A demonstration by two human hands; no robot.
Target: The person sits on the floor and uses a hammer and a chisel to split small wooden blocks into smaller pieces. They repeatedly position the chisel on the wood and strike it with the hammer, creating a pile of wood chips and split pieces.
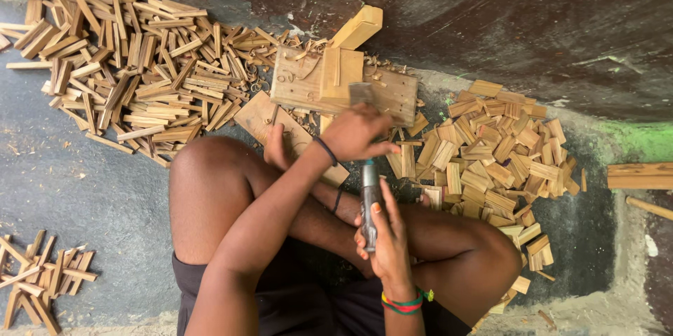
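I sit cross-legged on the floor. My left hand reaches forward with its fingers closed around a small flat greyish strip, which sticks up above them. It sits just in front of a pale wooden work block with shavings on it. My right hand, with a coloured wristband, grips a long grey metal tool. The tool points up towards the left hand and ends just under it.
A wide pile of short wooden slats lies to the left, another pile to the right, and a small heap at the lower left. Longer planks lie at the right edge. A dark wall rises behind the block.
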